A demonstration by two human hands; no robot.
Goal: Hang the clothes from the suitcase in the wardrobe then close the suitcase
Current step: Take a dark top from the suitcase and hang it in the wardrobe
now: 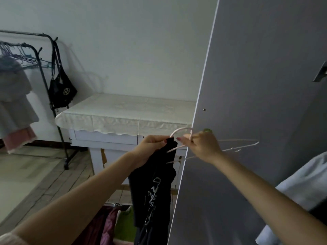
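A black garment with white lettering (154, 188) hangs down from my left hand (150, 145), which pinches its top edge. My right hand (201, 147) grips a pale pink hanger (180, 131) near its hook, right beside the garment's top. One hanger arm (244, 145) reaches right across the grey wardrobe door (256, 103), the other pokes at the black cloth. Below, maroon and green clothes (113, 225) lie in what looks like the open suitcase, mostly cut off by the frame's bottom edge.
The wardrobe door stands open edge-on, filling the right half. A white table with a cream cloth (123, 112) stands behind. At the left, a black clothes rack (44, 71) carries hangers, grey and pink clothes and a black bag (62, 91). Wooden floor (35, 174) lies at left.
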